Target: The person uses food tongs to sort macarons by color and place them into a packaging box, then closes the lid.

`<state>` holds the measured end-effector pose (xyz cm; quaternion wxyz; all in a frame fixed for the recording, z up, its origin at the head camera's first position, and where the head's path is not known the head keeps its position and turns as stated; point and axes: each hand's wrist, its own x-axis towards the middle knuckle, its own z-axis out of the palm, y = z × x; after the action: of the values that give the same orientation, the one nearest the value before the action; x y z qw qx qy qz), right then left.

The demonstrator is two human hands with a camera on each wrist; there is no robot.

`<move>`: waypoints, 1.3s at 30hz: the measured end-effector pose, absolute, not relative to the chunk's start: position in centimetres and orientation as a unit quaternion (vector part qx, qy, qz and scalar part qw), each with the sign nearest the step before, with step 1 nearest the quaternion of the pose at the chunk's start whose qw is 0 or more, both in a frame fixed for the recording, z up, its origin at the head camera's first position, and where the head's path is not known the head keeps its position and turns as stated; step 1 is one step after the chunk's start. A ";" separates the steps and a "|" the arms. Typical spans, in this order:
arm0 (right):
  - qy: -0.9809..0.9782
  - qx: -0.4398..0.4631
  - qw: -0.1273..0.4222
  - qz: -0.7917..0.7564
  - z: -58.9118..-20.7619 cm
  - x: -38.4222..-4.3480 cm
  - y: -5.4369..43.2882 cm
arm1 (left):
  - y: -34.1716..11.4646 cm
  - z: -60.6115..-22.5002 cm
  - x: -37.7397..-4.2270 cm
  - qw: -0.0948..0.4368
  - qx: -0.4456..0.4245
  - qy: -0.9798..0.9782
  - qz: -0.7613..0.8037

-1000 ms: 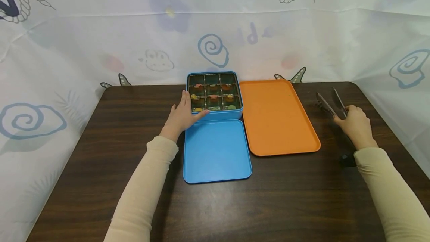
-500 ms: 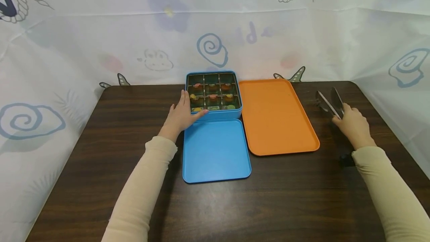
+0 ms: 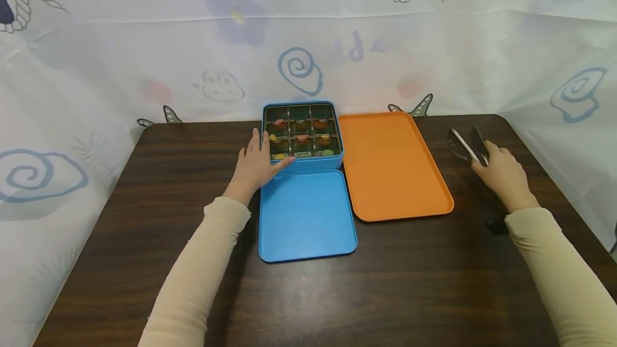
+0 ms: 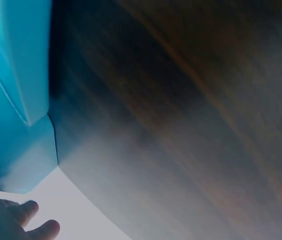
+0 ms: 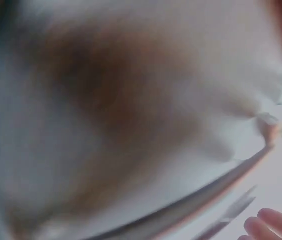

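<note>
My left hand (image 3: 253, 167) rests against the front left corner of a blue divided box (image 3: 318, 163). Its fingers lie straight along the left side, and the thumb reaches over the front rim. Small colourful pieces sit in several of the box's compartments, too small to identify. On the right, my right hand (image 3: 503, 175) grips metal tongs (image 3: 464, 144) whose arms stand apart with nothing between them. In the left wrist view, fingertips (image 4: 46, 230) show below the blue wall. The right wrist view is blurred, with a long tong arm (image 5: 195, 207) near some fingers (image 5: 273, 225).
In front of the box lies a shallow blue tray or lid (image 3: 308, 216). An orange tray (image 3: 395, 167) stands between the box and the tongs. All rest on a dark wooden table (image 3: 308, 304), with a printed white cloth (image 3: 356, 79) behind it.
The head view has shifted slightly. The tongs' arms look a little closer together and turned. The left hand's fingers have spread slightly at the box; the box and trays have stayed in place.
</note>
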<state>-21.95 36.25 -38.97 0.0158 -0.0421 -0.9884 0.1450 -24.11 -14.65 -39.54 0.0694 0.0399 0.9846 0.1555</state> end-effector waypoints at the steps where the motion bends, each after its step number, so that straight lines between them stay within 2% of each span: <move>1: -0.988 -0.036 0.019 0.149 -38.6 -21.9 35.7 | -14.7 -39.6 -24.1 0.064 0.040 0.985 0.153; 6: -0.987 0.020 0.032 0.159 -36.7 -21.6 32.0 | -14.6 -39.4 -23.6 0.036 0.060 0.988 0.137; 11: -0.981 0.101 0.050 0.157 -35.7 -20.7 27.6 | -14.1 -38.7 -22.7 -0.010 0.116 0.988 0.102; 17: -0.962 0.223 0.084 0.137 -36.2 -19.2 23.1 | -14.1 -37.9 -20.4 -0.076 0.194 0.976 0.059; 22: -0.938 0.317 0.086 0.113 -37.1 -17.9 20.0 | -15.1 -38.2 -18.0 -0.119 0.300 0.946 0.041; 26: -0.918 0.384 0.056 0.087 -37.9 -16.9 18.2 | -16.4 -38.8 -16.4 -0.114 0.368 0.923 0.025; 31: -0.882 0.462 0.048 0.074 -39.0 -16.4 16.8 | -17.9 -39.6 -14.8 -0.080 0.394 0.916 0.006; 39: -0.850 0.522 0.048 0.051 -40.2 -16.3 15.7 | -19.5 -40.3 -13.8 -0.099 0.426 0.899 -0.033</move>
<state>-16.33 15.71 -40.17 0.0481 0.5220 -0.8501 0.0509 -13.83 -19.46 -40.33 -0.0995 0.4256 0.8988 -0.0332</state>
